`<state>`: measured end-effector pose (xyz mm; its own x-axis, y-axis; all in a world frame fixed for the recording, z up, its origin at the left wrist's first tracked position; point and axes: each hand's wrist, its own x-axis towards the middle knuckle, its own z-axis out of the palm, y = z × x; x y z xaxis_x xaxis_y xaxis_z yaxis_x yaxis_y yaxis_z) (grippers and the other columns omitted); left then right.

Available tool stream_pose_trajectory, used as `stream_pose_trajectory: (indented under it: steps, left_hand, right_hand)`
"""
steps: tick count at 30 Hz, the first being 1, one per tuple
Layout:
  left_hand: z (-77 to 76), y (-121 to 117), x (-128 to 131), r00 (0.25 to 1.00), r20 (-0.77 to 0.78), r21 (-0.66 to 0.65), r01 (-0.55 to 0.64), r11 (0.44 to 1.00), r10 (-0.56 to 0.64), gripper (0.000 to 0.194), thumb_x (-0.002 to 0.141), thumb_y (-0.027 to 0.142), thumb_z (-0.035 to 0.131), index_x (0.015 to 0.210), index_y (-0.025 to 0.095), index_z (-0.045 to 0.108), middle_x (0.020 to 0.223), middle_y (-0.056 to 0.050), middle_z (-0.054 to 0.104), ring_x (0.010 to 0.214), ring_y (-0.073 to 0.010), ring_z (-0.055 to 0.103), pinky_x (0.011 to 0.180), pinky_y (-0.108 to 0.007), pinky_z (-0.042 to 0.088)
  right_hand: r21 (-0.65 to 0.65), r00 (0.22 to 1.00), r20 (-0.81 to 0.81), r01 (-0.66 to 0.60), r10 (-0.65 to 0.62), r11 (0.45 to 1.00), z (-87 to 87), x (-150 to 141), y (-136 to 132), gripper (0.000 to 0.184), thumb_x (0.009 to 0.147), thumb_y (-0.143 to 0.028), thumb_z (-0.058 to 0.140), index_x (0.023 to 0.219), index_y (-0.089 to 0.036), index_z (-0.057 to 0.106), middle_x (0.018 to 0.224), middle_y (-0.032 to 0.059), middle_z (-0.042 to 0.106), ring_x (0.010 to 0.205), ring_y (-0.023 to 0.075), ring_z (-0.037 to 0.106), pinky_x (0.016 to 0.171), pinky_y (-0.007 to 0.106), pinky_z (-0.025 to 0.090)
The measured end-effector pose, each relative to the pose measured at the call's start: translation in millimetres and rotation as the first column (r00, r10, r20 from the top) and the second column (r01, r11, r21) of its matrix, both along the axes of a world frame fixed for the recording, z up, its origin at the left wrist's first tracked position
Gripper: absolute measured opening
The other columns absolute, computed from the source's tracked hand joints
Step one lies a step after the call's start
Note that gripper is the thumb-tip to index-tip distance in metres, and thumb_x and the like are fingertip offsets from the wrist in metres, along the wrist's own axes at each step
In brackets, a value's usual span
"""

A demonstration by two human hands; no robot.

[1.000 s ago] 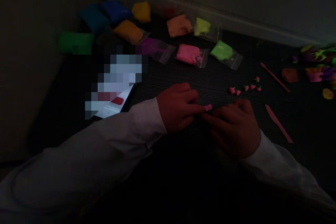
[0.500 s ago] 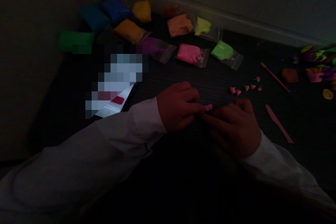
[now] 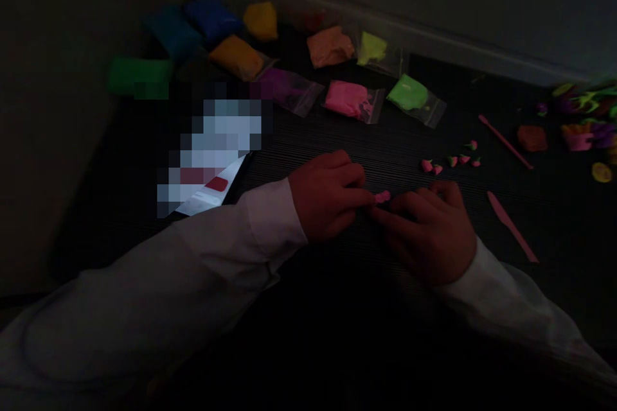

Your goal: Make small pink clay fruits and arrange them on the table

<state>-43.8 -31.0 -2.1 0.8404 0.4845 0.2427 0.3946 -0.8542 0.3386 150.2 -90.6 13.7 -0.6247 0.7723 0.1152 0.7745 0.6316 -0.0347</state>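
Observation:
A small lumpy piece of pink modelling clay (image 3: pixel 383 196) shows between my two hands in the dim light. My left hand (image 3: pixel 330 196) is closed, its thumb and forefinger pinching the clay's left end. From the other side my right hand (image 3: pixel 427 228) meets it, several fingers curled and one stretched along just below the clay. The right fingertips close in on the piece; their exact contact is dark and partly hidden. Just beyond the right hand lie several tiny pink clay buds with green tops (image 3: pixel 452 161).
On the dark table (image 3: pixel 385 141), a pink clay knife (image 3: pixel 511 226) and a thin pink tool (image 3: pixel 506 142) lie at right, near a brown lump (image 3: pixel 532 138) and clay figures (image 3: pixel 578 137). Bagged clay, including a pink bag (image 3: pixel 348 100), lines the back. A lit, partly pixelated screen (image 3: pixel 219 183) lies left.
Both hands stay almost in place around the pink clay. My right hand and wrist have shifted very slightly left and up. The objects on the table have not moved.

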Motion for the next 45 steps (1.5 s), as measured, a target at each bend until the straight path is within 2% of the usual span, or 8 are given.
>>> stream_pose_trajectory:
  steps: [24,31,45]
  left_hand:
    - [-2.8,2.7,-1.4,0.995,0.091,0.035,-0.031,0.999,0.028,0.024,0.072,0.017,0.044,0.091,0.016,0.058,0.082,-0.005,0.053,0.073,-0.0146,0.044,0.069,-0.031,0.037]
    - [-3.7,2.6,-1.4,0.994,0.109,0.043,-0.033,0.999,0.028,0.023,0.072,0.018,0.043,0.089,0.016,0.059,0.081,-0.006,0.053,0.073,-0.0149,0.044,0.068,-0.031,0.037]
    - [-2.5,2.3,-2.1,0.996,0.086,0.037,-0.031,0.999,0.028,0.023,0.072,0.017,0.044,0.09,0.016,0.058,0.081,-0.005,0.053,0.074,-0.015,0.045,0.069,-0.032,0.038]
  right_hand:
    - [0.001,0.998,-0.066,0.023,-0.023,1.0,-1.4,5.1,0.2,0.034,0.075,-0.028,0.048,0.109,-0.026,0.054,0.079,0.0023,0.058,0.071,0.015,0.046,0.073,0.037,0.024]
    - [-0.001,0.999,-0.04,0.011,-0.011,1.0,-1.0,3.6,0.0,0.032,0.075,-0.028,0.048,0.107,-0.027,0.055,0.079,0.0017,0.059,0.071,0.0157,0.047,0.072,0.038,0.025]
    - [0.007,0.998,-0.037,0.047,-0.047,0.999,0.3,4.7,0.7,0.032,0.076,-0.028,0.048,0.106,-0.025,0.056,0.078,0.0018,0.059,0.071,0.0163,0.05,0.072,0.038,0.026]
